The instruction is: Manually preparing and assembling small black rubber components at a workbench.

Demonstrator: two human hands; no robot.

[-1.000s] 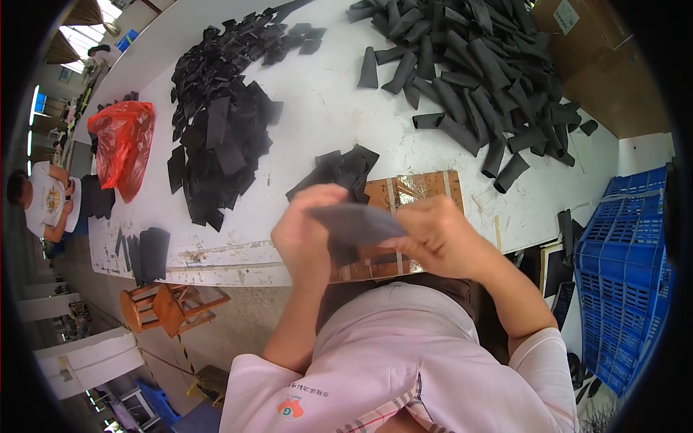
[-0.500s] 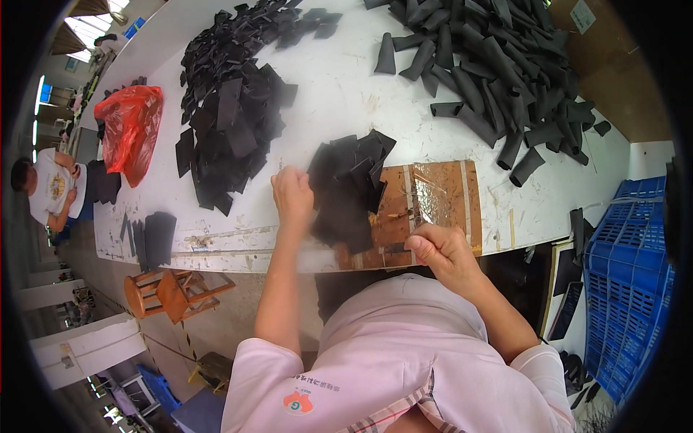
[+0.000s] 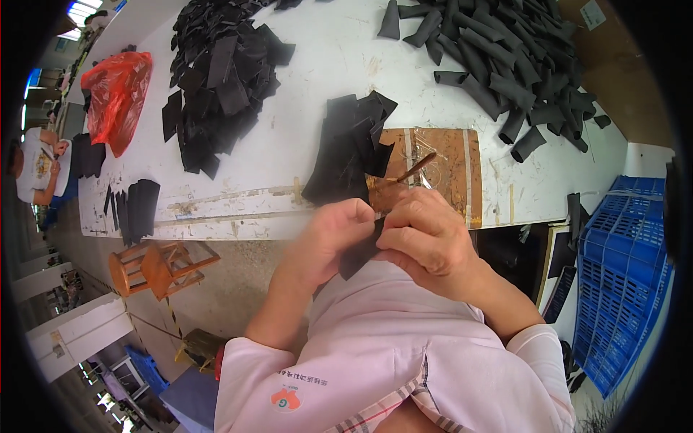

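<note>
My left hand and my right hand meet at the table's front edge, both closed on a small dark flat piece that hangs between them. Fingers cover most of it, and its material is hard to make out. A thin brown stick juts out beyond my right hand; whether that hand grips it is hidden. Just past my hands, a stack of black flat pieces overlaps the left side of a brown board with strips of tape across it.
A big heap of black flat pieces spreads at the far left, and rolled black tubes pile up at the far right. A red plastic bag sits at the left. Blue crates stand right; a wooden stool and another person are left.
My left hand has come down from beside the stack toward my body and met my right hand. A dark piece is now between them. The brown stick now points away from me.
</note>
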